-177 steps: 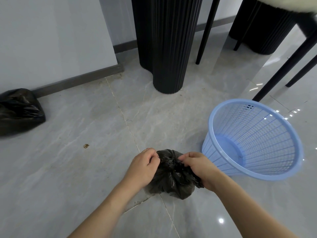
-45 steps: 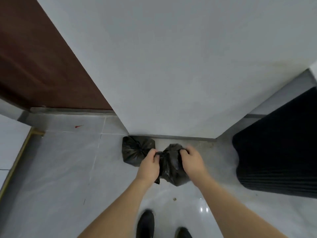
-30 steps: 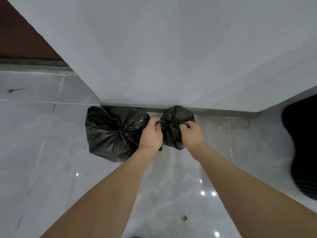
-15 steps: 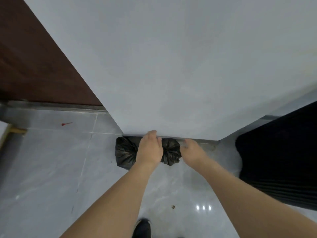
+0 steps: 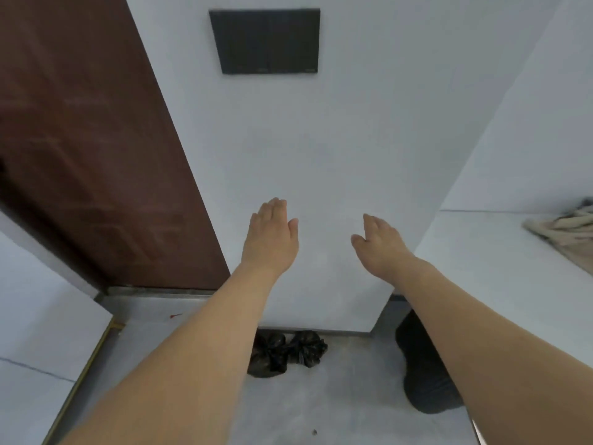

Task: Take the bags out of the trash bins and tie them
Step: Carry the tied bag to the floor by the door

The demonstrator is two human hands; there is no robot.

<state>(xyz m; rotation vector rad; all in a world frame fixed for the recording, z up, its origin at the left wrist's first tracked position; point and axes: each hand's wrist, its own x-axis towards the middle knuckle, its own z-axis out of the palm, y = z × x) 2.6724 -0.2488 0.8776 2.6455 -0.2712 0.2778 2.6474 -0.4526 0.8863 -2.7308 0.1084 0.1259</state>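
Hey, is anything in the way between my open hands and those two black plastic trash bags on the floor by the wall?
Nothing visible blocks them. The left hand and right hand are open and empty, raised in front of the white wall. The two tied black plastic trash bags sit below on the grey floor; only your left forearm partly hides one from view.

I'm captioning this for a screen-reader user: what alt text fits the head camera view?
Two empty, open hands, left hand and right hand, reach forward before a white wall. Below, two tied black trash bags sit side by side on the grey floor against the wall, beside a brown door.
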